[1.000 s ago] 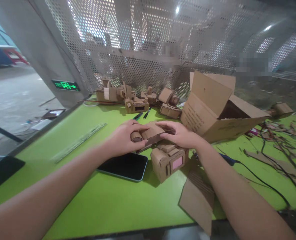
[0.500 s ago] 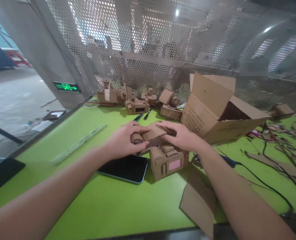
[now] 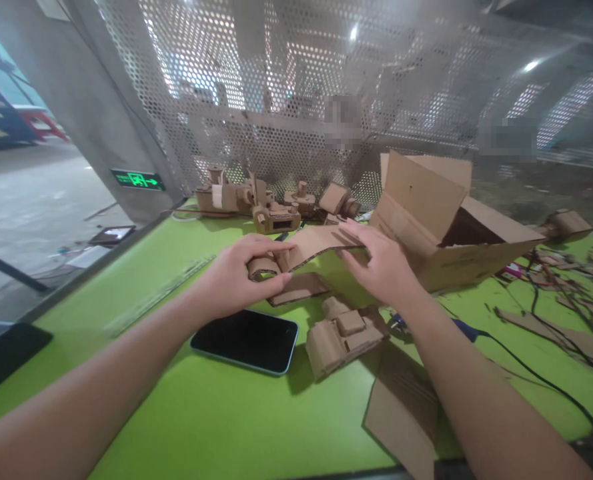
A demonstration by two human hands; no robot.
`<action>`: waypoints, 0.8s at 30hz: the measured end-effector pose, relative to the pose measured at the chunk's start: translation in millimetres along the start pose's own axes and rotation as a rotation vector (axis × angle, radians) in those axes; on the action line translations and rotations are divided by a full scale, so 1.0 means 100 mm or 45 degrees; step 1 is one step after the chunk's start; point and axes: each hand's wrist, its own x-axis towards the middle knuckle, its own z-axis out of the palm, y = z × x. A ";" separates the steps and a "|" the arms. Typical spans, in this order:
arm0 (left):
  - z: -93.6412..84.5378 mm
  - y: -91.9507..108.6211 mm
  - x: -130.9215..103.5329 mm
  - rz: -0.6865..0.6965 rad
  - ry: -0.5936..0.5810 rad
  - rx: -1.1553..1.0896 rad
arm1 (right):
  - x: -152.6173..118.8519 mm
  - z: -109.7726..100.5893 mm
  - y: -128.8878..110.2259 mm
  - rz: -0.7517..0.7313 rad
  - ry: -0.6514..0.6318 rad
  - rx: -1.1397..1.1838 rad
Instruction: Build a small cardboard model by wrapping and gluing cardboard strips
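Note:
Between my hands is a bent cardboard strip [image 3: 316, 245], its left end curled into a roll. My left hand [image 3: 236, 273] is closed around the rolled end, thumb in front and fingers behind. My right hand [image 3: 383, 260] pinches the strip's flatter right end between thumb and fingers. Below the strip, a flat cardboard piece [image 3: 303, 287] shows by my left thumb. Nearer me, a small cardboard model camera [image 3: 343, 337] lies tipped on its back. A phone [image 3: 249, 340] with a dark screen rests to the left of the model.
Several cardboard models [image 3: 276, 217] stand along the back by the perforated metal panel. An open cardboard box [image 3: 421, 233] is at the right, with scraps and a blue-handled tool's cable [image 3: 526, 370] near it. A clear ruler [image 3: 166, 293] lies left; a loose cardboard sheet [image 3: 401, 407] overhangs the front edge.
The strip has been raised and opened out, its right end lifted by my right hand. The model camera has tipped backward, hiding its pink window. A flat piece now shows beneath the strip.

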 end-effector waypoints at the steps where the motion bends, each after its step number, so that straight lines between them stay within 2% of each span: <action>1: -0.01 -0.02 0.01 0.003 0.027 0.004 | 0.00 0.00 0.02 0.026 -0.018 0.012; 4: -0.03 -0.08 0.02 -0.006 0.085 0.017 | -0.01 0.03 0.07 0.069 -0.058 0.038; 7: -0.04 -0.08 0.01 -0.008 0.088 0.020 | -0.02 0.07 0.07 0.006 -0.009 -0.007; 11: -0.05 0.02 -0.03 0.017 0.096 0.026 | -0.03 0.05 -0.07 -0.139 0.124 -0.104; 14: -0.06 0.11 -0.09 0.056 0.117 0.048 | -0.05 0.01 -0.22 -0.203 0.167 -0.123; 18: -0.05 0.17 -0.14 0.111 0.139 0.062 | -0.07 -0.01 -0.35 -0.224 0.200 -0.141; 24: -0.05 0.15 -0.13 0.126 0.123 0.055 | -0.08 0.06 -0.35 -0.206 0.205 -0.138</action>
